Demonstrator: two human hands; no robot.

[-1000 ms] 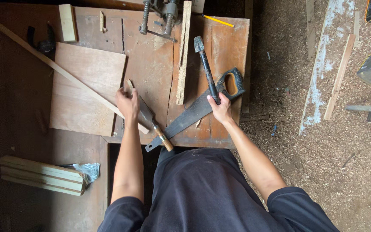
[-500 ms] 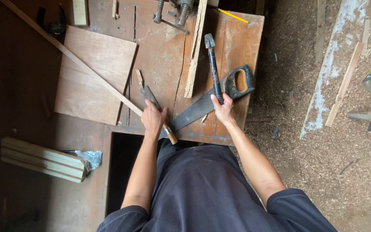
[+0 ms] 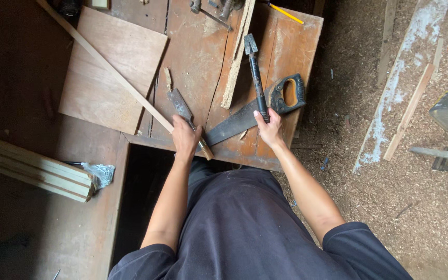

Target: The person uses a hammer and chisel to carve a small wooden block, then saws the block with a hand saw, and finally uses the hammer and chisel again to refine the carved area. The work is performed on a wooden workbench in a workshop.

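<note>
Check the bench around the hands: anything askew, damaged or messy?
Tools overlap: the hammer lies across the handsaw under the right hand. A ragged, splintered wood strip lies beside them. The left hand grips a chisel. Sawdust covers the floor.

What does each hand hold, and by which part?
The left hand grips a flat-bladed chisel with a wooden handle, at the handle. The right hand grips a dark hammer by its handle's lower end.
</note>
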